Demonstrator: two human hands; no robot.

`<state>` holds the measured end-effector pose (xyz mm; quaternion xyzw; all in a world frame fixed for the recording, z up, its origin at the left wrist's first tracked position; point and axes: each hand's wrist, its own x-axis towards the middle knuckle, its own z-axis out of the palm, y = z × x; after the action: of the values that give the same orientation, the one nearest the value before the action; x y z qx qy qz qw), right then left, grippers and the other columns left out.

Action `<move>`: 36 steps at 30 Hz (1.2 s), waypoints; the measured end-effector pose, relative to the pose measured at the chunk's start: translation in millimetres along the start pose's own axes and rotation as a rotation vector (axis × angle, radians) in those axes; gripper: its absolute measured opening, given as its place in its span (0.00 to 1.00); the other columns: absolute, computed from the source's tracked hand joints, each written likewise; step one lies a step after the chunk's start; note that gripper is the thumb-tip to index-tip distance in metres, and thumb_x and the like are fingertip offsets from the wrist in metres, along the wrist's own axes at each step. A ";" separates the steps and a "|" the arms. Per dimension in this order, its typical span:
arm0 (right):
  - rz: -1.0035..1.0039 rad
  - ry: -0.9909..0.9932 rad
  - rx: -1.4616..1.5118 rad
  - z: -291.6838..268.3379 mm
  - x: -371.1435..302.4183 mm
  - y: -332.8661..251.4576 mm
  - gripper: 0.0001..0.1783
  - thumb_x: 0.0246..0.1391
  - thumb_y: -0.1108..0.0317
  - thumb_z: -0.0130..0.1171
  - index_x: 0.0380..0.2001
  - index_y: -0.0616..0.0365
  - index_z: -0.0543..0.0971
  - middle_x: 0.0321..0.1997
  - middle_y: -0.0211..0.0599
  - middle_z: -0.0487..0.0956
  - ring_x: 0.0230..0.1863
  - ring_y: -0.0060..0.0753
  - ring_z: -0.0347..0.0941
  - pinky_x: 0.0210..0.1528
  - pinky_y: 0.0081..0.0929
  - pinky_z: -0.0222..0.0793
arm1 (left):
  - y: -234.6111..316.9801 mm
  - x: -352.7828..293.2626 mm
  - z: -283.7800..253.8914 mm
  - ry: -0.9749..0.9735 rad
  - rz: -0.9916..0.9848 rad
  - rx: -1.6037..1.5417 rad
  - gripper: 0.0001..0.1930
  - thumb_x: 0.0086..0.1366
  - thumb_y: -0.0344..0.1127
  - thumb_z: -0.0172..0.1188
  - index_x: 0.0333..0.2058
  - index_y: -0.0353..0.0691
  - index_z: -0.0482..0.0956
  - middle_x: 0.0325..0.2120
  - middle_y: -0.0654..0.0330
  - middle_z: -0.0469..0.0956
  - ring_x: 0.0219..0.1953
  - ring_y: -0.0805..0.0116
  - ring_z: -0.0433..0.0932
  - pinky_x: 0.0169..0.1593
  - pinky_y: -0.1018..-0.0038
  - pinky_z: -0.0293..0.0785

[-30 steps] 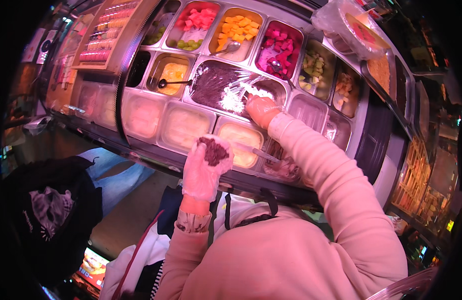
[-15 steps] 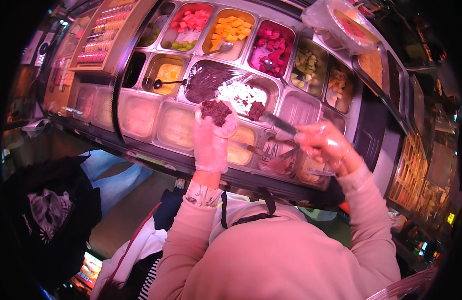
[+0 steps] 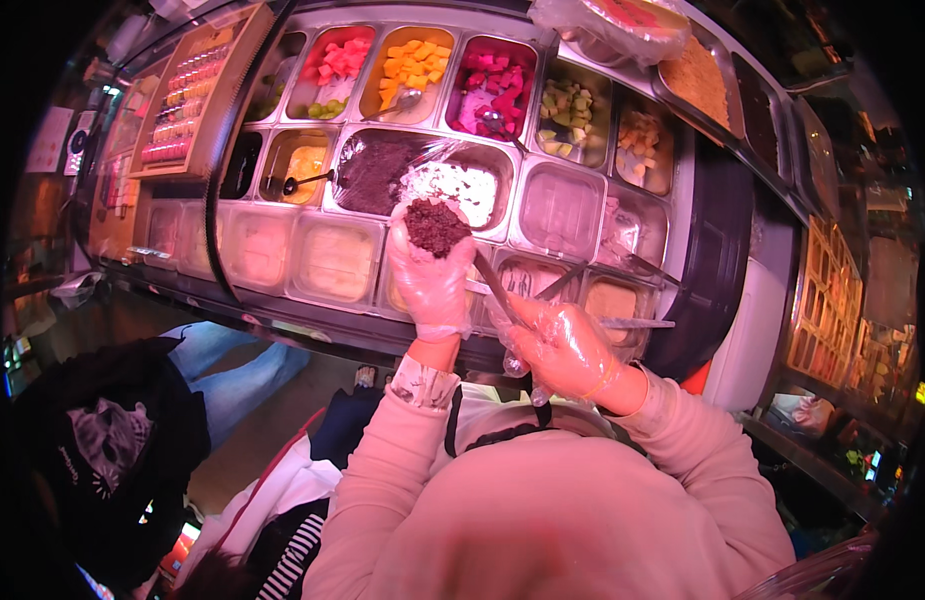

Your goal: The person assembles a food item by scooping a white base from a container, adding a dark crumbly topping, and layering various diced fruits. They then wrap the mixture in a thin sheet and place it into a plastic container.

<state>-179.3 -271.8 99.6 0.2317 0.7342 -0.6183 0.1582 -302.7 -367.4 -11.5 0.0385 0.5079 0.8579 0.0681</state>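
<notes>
My gloved left hand [image 3: 430,292] cups a pale round base, now mostly hidden under a heap of dark crumbly filling [image 3: 437,228]. In my gloved right hand [image 3: 570,348] is a narrow flat spatula [image 3: 493,284]; its tip reaches close to the right side of the filling. Whether the blade touches the filling is hard to tell. Just beyond my left hand sits a wide metal pan [image 3: 482,150] with dark crumbly filling on its left and a white patch on its right.
Behind are metal pans of yellow fruit cubes [image 3: 414,66], magenta fruit cubes [image 3: 502,75] and greenish cubes [image 3: 570,108]. A spoon stands in a yellow pan [image 3: 306,165]. Plastic wrap covers a bowl [image 3: 622,30] at the back right. Someone in a black top [image 3: 112,440] is at the left.
My right hand has drawn back from the wide pan toward my left hand with the spatula. The heap of dark filling now covers more of the round base. The whole view has shifted slightly.
</notes>
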 end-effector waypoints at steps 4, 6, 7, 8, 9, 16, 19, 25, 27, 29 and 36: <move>-0.154 0.115 -0.093 -12.4 -16.8 0.1 0.19 0.63 0.71 0.55 0.56 0.64 0.78 0.21 0.38 0.74 0.22 0.22 0.72 0.27 0.28 0.68 | 10.6 9.5 -10.4 0.200 -0.157 -0.141 0.33 0.53 0.12 0.66 0.57 0.40 0.72 0.46 0.61 0.78 0.45 0.68 0.79 0.51 0.72 0.78; -0.156 0.148 -0.055 -26.8 -20.5 -11.7 0.22 0.62 0.71 0.55 0.58 0.64 0.77 0.20 0.42 0.74 0.25 0.21 0.72 0.28 0.31 0.70 | 13.8 17.8 -36.9 0.053 -0.257 -0.179 0.24 0.59 0.17 0.64 0.55 0.39 0.73 0.41 0.59 0.79 0.42 0.67 0.80 0.46 0.72 0.78; -0.042 0.164 -0.029 -30.4 -11.5 -20.9 0.19 0.62 0.70 0.54 0.55 0.65 0.79 0.21 0.44 0.76 0.24 0.27 0.74 0.29 0.32 0.71 | 17.2 21.5 -52.8 -0.058 -0.321 -0.238 0.22 0.61 0.20 0.63 0.54 0.39 0.73 0.40 0.58 0.80 0.43 0.66 0.80 0.46 0.71 0.78; 0.080 0.186 0.000 -35.2 2.0 -28.6 0.18 0.62 0.69 0.54 0.51 0.65 0.81 0.22 0.46 0.78 0.23 0.32 0.76 0.29 0.34 0.72 | 21.8 20.3 -62.1 -0.087 -0.378 -0.298 0.20 0.64 0.24 0.62 0.54 0.38 0.73 0.41 0.57 0.79 0.43 0.64 0.80 0.49 0.69 0.78; -0.026 0.159 -0.241 -42.3 26.8 -18.0 0.16 0.61 0.68 0.54 0.48 0.64 0.81 0.24 0.48 0.80 0.25 0.42 0.78 0.31 0.37 0.74 | 27.2 18.2 -72.5 -0.107 -0.437 -0.355 0.18 0.67 0.28 0.61 0.54 0.37 0.73 0.41 0.56 0.79 0.44 0.63 0.80 0.51 0.67 0.77; -0.203 0.394 -1.181 -39.7 196.7 93.2 0.11 0.58 0.66 0.56 0.34 0.61 0.84 0.36 0.53 0.83 0.39 0.60 0.82 0.42 0.55 0.77 | 64.2 12.3 -92.3 -0.011 -0.627 -0.436 0.14 0.69 0.29 0.63 0.50 0.36 0.74 0.41 0.54 0.77 0.42 0.64 0.79 0.45 0.72 0.80; -0.338 0.370 -1.204 -24.2 186.6 78.7 0.12 0.59 0.65 0.56 0.31 0.59 0.85 0.40 0.52 0.83 0.41 0.59 0.83 0.44 0.54 0.77 | 75.3 5.5 -98.8 0.145 -0.551 -0.215 0.14 0.65 0.23 0.63 0.48 0.36 0.74 0.36 0.56 0.77 0.31 0.68 0.77 0.28 0.77 0.71; -0.016 0.508 -0.734 48.1 152.1 103.3 0.21 0.54 0.57 0.69 0.42 0.62 0.78 0.37 0.58 0.82 0.41 0.64 0.80 0.44 0.54 0.76 | 80.4 -8.4 -118.1 0.097 -0.526 -0.002 0.15 0.62 0.23 0.65 0.45 0.38 0.72 0.30 0.57 0.77 0.20 0.70 0.71 0.22 0.78 0.61; 0.039 0.649 -0.657 59.9 155.0 101.1 0.23 0.50 0.62 0.72 0.44 0.62 0.76 0.38 0.60 0.82 0.42 0.65 0.80 0.45 0.52 0.76 | 83.2 -16.7 -126.7 0.101 -0.559 -0.116 0.20 0.64 0.25 0.65 0.53 0.39 0.70 0.40 0.56 0.78 0.34 0.66 0.79 0.32 0.74 0.76; 0.175 0.732 -0.513 60.9 161.2 101.2 0.22 0.47 0.63 0.73 0.43 0.62 0.77 0.38 0.60 0.82 0.43 0.64 0.80 0.46 0.51 0.76 | 86.8 -21.2 -137.0 0.048 -0.601 -0.288 0.24 0.66 0.25 0.63 0.59 0.40 0.68 0.50 0.55 0.76 0.49 0.62 0.80 0.46 0.68 0.83; 0.270 0.712 -0.565 62.8 174.2 110.8 0.19 0.53 0.61 0.64 0.41 0.64 0.78 0.40 0.61 0.83 0.45 0.63 0.81 0.48 0.50 0.76 | 96.3 0.9 -143.6 -0.127 -0.604 -0.252 0.28 0.57 0.14 0.63 0.55 0.42 0.70 0.44 0.56 0.78 0.37 0.66 0.79 0.34 0.74 0.78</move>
<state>-270.1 -294.0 -95.0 0.4705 0.8455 -0.2503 0.0322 -330.5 -537.3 3.8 -0.0694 0.3812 0.8508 0.3551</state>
